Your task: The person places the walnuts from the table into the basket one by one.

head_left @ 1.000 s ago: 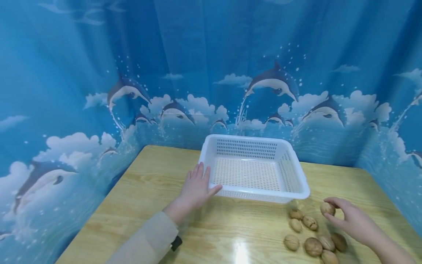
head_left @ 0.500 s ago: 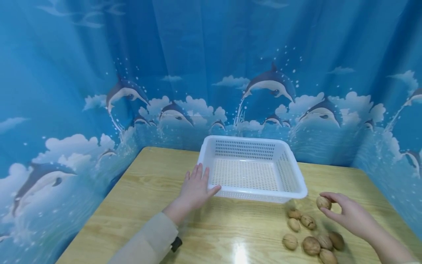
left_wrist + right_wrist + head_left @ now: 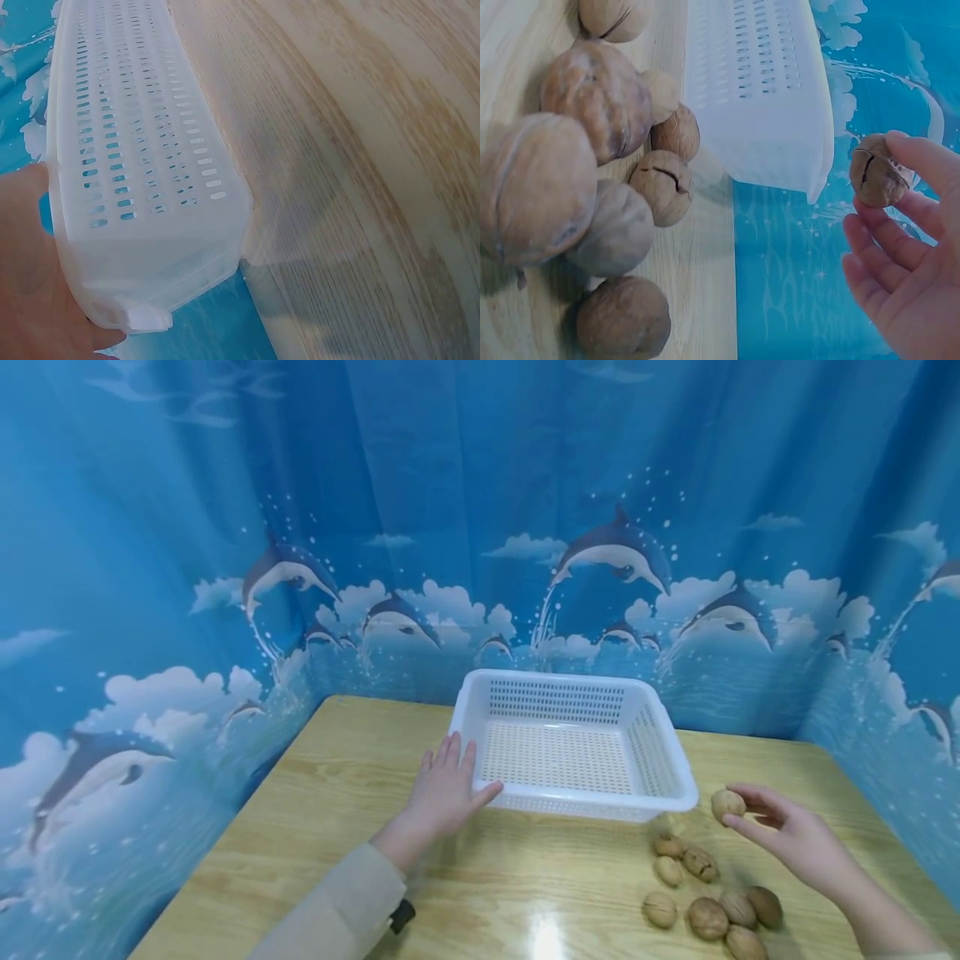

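Observation:
A white plastic basket (image 3: 592,800) with slotted walls stands on the table. My left hand (image 3: 444,789) rests on its near left corner, fingers straight along the left side and thumb over the front rim. In the left wrist view, part of that hand (image 3: 26,262) touches the basket rim. To the right of the basket, my right hand (image 3: 798,839) pinches a walnut (image 3: 727,807) between thumb and fingertips, off the table. The right wrist view shows this walnut (image 3: 881,171) has a dark crack; the other fingers curl loosely below it.
Several walnuts (image 3: 707,918) lie loose on the wooden table (image 3: 285,860), in front of the basket's right end. A cracked walnut (image 3: 701,864) is among them. A blue curtain (image 3: 465,527) printed with dolphins hangs behind and at both sides.
My right hand has moved left and slightly away from me with the walnut, closer to the basket. The left hand stays on the basket corner.

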Demonstrator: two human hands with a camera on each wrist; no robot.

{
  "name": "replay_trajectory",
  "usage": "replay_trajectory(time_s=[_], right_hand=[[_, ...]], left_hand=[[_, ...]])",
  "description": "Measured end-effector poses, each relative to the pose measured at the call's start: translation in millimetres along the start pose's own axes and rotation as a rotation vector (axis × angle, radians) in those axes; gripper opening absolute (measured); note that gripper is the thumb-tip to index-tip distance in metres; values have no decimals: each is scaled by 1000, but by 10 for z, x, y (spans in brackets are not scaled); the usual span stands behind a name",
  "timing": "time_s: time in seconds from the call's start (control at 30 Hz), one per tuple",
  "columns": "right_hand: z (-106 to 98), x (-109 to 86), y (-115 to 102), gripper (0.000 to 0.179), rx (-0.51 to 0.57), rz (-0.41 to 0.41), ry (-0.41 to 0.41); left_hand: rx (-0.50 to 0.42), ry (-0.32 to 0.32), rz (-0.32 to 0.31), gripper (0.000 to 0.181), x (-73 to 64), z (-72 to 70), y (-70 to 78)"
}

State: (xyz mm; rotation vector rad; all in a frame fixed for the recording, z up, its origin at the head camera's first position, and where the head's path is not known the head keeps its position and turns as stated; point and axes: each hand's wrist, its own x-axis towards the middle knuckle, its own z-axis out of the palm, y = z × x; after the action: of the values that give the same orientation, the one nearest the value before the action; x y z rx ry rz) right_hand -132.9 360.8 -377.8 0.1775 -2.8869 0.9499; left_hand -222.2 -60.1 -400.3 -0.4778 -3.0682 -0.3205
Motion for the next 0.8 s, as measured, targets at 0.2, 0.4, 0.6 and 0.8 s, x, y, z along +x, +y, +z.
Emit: replay_trajectory(time_s=[0.2,0.4,0.6,0.8], right_hand=[[22,62,-96,54,70,24,-16],[26,158,-148,57,70,37,-18],[30,296,-250,66,116,82,-43],[84,382,-395,65,143,49,-41]], left_hand=[[-5,20,13,85,-2,5,-27],[-6,12,5,85,-7,24,-34],[14,20,11,86,-3,28,-52],[8,13,25,88,-7,22,-41]])
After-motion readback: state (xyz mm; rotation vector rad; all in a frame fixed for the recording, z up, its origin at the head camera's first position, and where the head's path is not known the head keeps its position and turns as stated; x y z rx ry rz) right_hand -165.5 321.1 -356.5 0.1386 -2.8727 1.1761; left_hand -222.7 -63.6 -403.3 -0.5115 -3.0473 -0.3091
